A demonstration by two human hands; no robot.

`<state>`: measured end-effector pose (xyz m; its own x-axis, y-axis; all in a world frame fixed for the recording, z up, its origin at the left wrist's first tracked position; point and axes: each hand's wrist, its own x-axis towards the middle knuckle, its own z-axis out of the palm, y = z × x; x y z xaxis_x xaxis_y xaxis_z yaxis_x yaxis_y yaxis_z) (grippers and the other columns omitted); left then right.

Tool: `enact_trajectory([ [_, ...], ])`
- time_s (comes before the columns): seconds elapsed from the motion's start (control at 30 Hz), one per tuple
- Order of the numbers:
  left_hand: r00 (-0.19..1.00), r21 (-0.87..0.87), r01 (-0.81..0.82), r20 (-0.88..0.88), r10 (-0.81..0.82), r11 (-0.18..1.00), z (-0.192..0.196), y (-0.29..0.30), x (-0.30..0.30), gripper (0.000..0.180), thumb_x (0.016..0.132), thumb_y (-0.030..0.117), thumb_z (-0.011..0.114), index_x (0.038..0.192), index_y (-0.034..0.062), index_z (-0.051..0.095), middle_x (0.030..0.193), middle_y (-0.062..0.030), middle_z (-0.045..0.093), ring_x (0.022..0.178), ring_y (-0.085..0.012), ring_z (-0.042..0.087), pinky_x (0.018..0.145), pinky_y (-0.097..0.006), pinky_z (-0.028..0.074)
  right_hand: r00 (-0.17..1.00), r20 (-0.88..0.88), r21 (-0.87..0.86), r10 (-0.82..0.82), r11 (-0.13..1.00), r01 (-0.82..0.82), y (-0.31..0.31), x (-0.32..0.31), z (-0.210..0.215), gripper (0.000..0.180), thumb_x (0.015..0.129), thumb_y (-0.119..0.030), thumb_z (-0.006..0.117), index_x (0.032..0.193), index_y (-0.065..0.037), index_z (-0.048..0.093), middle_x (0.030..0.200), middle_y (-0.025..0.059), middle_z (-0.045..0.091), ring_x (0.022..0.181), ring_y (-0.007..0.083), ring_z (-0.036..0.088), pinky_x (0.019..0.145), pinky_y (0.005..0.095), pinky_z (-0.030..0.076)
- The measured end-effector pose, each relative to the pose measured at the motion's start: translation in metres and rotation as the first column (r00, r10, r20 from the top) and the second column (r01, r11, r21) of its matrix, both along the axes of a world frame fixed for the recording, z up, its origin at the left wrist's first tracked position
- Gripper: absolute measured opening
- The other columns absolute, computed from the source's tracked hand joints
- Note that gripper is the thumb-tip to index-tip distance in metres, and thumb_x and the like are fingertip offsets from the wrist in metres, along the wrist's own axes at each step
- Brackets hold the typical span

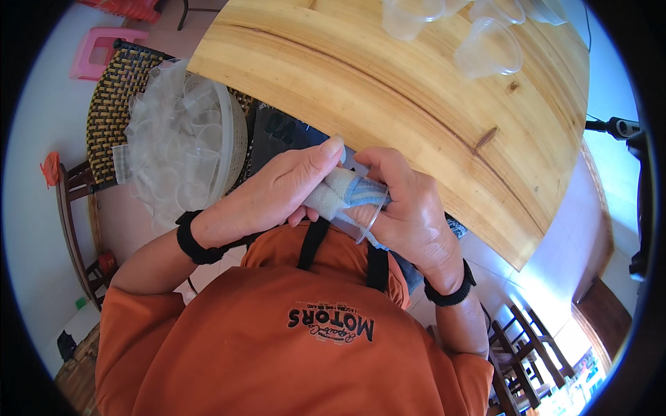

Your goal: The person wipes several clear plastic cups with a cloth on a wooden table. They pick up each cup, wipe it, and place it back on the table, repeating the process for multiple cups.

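Note:
A clear plastic cup (361, 234) is held sideways between my hands, in front of my body. Its round rim faces right. A blue and white striped cloth (365, 192) shows in and around it; exactly how much lies inside is hard to make out. My left hand (277, 182) closes round the cup's left end, thumb stretched along the top and fingertips showing underneath. From the rim side, my right hand (413, 209) grips the cloth, its thumb and index finger bent over it. Some right fingers are hidden.
A white basket (226, 135) heaped with clear cups (166, 135) sits at left on a woven chair (105, 118). Ahead is a wooden table (361, 83) with several cups (489, 48) at its far side. A pink stool (87, 59) and wooden chairs (520, 360) stand around.

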<state>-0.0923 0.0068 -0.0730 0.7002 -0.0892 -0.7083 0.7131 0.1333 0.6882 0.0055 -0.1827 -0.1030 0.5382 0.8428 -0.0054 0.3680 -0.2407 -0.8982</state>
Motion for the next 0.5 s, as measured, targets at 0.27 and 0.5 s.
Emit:
enact_trajectory([
  [0.27, 0.732, 0.473, -0.112, 0.634, -0.249, 0.874, -0.012, -0.011, -0.005, 0.038, 0.099, 0.037, 0.047, 0.1, 0.0002, 0.058, 0.069, -0.0092, 0.055, 0.059, -0.0204, 0.055, 0.051, -0.032, 0.042, 0.905, -0.416, 0.041, -0.089, 0.992, 0.116, 0.0, -0.009, -0.009, 0.053, 0.075, -0.016, 0.082, 0.118, -0.001, 0.055, 0.087, 0.0135, 0.067, 0.079, 0.0235, 0.067, 0.07, 0.0327, 0.054],
  [0.5, 0.378, 0.633, -0.116, 0.741, -0.556, 0.765, -0.011, 0.009, 0.002, 0.046, 0.094, 0.043, 0.056, 0.105, -0.0015, 0.057, 0.077, -0.0166, 0.059, 0.064, -0.0353, 0.059, 0.057, -0.037, 0.048, 0.598, -0.8, 0.005, -0.043, 0.997, 0.079, 0.002, -0.021, 0.002, 0.046, 0.078, -0.015, 0.079, 0.115, 0.002, 0.058, 0.099, 0.011, 0.066, 0.09, 0.016, 0.062, 0.078, 0.0293, 0.053],
])
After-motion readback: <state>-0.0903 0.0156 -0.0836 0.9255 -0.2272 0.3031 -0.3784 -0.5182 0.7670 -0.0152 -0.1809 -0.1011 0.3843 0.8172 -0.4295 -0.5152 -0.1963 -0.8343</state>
